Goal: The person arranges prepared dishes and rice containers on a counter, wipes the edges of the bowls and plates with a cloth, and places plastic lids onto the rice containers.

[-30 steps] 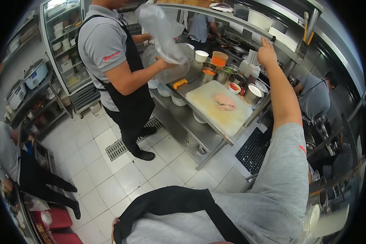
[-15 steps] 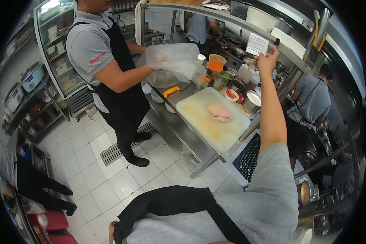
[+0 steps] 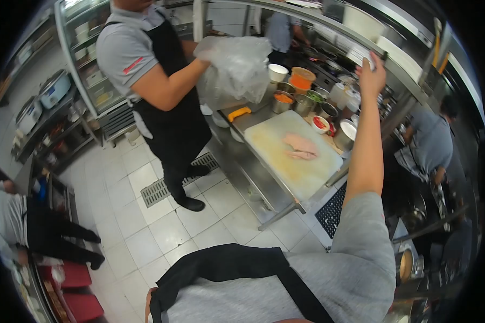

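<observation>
My right hand (image 3: 372,78) is raised at the far end of my outstretched arm, up by the overhead shelf rail. Its fingers grip a small white paper slip (image 3: 359,56), now tilted and blurred. My left hand is out of view. Below my right arm, a piece of raw pale meat (image 3: 300,146), probably chicken, lies on a stained white cutting board (image 3: 264,141). A yellow-orange handle (image 3: 239,113) rests just beyond the board's left corner. Across the counter, a co-worker holds a clear plastic bag (image 3: 237,67).
Metal tins (image 3: 303,104), an orange-filled tub (image 3: 302,79), and a bowl of red pieces (image 3: 320,124) line the board's far side. A steel shelf post (image 3: 399,116) stands right of my arm. Other co-workers are at the right, back and left. A floor drain (image 3: 159,192) crosses the tiles.
My view has shifted, so the scene sits further right and lower. My right hand and the slip have moved slightly right, and the slip has tilted. The co-worker's bag now hangs more upright.
</observation>
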Motion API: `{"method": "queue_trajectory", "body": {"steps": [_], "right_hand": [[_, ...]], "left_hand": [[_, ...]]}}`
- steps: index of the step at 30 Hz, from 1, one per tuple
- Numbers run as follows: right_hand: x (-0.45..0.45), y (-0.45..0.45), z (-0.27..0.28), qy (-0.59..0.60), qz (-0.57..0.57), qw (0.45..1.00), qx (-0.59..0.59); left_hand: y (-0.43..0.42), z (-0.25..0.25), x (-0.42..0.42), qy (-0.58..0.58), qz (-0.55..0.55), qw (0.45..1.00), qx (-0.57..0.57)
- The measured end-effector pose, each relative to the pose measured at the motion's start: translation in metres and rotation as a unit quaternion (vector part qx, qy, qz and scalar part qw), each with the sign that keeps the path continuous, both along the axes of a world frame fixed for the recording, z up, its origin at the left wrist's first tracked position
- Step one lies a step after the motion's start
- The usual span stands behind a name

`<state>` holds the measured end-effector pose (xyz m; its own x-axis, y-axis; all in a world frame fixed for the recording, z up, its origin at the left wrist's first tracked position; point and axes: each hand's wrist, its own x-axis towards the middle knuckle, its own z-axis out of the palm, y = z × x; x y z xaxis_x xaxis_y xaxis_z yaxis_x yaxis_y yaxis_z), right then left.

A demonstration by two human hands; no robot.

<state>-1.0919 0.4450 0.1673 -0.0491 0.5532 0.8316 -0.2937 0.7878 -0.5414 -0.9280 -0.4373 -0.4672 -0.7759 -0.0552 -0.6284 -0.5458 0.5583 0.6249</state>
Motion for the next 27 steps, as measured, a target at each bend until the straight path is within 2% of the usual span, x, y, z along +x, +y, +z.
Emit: {"method": "queue_trajectory", "body": {"steps": [1, 3, 4, 5, 6, 7, 8, 9, 10, 11, 12, 14, 15, 17, 19, 21, 22, 23, 25, 26, 27], "right_hand": [[0.008, -0.017, -0.008, -0.061, -0.032, 0.997, -0.029], [0.009, -0.032, -0.058, -0.068, -0.122, 0.986, 0.092], [0.011, -0.039, -0.084, -0.065, -0.171, 0.972, 0.149], [0.009, -0.08, -0.121, -0.052, 0.022, 0.998, -0.02], [0.006, -0.101, -0.176, -0.047, 0.129, 0.988, -0.065], [0.007, -0.151, -0.216, -0.134, 0.041, 0.989, 0.05], [0.002, -0.161, -0.294, -0.252, 0.072, 0.96, 0.101], [0.003, -0.196, -0.379, -0.353, 0.138, 0.924, 0.054], [0.005, -0.238, -0.45, -0.384, 0.276, 0.876, 0.09], [0.034, -0.319, -0.448, -0.589, 0.286, 0.733, 0.183], [0.051, -0.379, -0.459, -0.663, 0.37, 0.601, 0.247], [0.067, -0.454, -0.48, -0.693, 0.524, 0.374, 0.325], [0.068, -0.489, -0.48, -0.684, 0.561, 0.309, 0.348], [0.055, -0.556, -0.477, -0.664, 0.604, 0.225, 0.378], [0.031, -0.628, -0.481, -0.642, 0.623, 0.207, 0.395], [0.003, -0.694, -0.486, -0.627, 0.617, 0.267, 0.394], [-0.006, -0.723, -0.49, -0.626, 0.606, 0.308, 0.382], [-0.015, -0.75, -0.495, -0.625, 0.595, 0.349, 0.367], [-0.018, -0.799, -0.512, -0.652, 0.621, 0.403, 0.162], [-0.013, -0.818, -0.519, -0.68, 0.619, 0.391, 0.046], [-0.007, -0.839, -0.523, -0.697, 0.614, 0.371, 0.012]], "left_hand": [[-0.001, -0.003, 0.006, 0.016, 0.005, 1.0, -0.005], [-0.009, -0.012, 0.025, 0.075, 0.02, 0.997, -0.011], [-0.01, -0.013, 0.041, -0.013, 0.094, 0.995, 0.023], [-0.006, 0.002, 0.043, -0.109, 0.092, 0.989, -0.049], [-0.007, 0.028, 0.051, 0.044, 0.007, 0.995, -0.091], [0.011, 0.068, 0.05, -0.012, 0.018, 0.988, -0.15], [0.008, 0.062, 0.058, -0.002, 0.05, 0.993, -0.106], [0.005, 0.063, 0.063, -0.004, 0.065, 0.994, -0.089], [0.012, 0.101, 0.065, -0.008, 0.078, 0.993, -0.088], [0.002, 0.094, 0.073, 0.006, 0.083, 0.993, -0.083], [-0.009, 0.089, 0.084, 0.027, 0.07, 0.993, -0.096], [-0.03, 0.099, 0.109, 0.038, 0.097, 0.99, -0.091], [-0.044, 0.105, 0.124, 0.038, 0.113, 0.989, -0.088], [-0.075, 0.107, 0.165, 0.055, 0.192, 0.978, -0.066], [-0.107, 0.097, 0.21, 0.019, 0.248, 0.965, -0.081], [-0.139, 0.087, 0.26, -0.055, 0.29, 0.948, -0.118], [-0.152, 0.08, 0.289, -0.056, 0.307, 0.936, -0.165], [-0.164, 0.082, 0.311, -0.057, 0.335, 0.927, -0.16], [-0.184, 0.092, 0.347, -0.058, 0.395, 0.905, -0.147], [-0.191, 0.095, 0.361, -0.047, 0.435, 0.889, -0.133], [-0.198, 0.099, 0.369, -0.035, 0.473, 0.872, -0.121]]}}
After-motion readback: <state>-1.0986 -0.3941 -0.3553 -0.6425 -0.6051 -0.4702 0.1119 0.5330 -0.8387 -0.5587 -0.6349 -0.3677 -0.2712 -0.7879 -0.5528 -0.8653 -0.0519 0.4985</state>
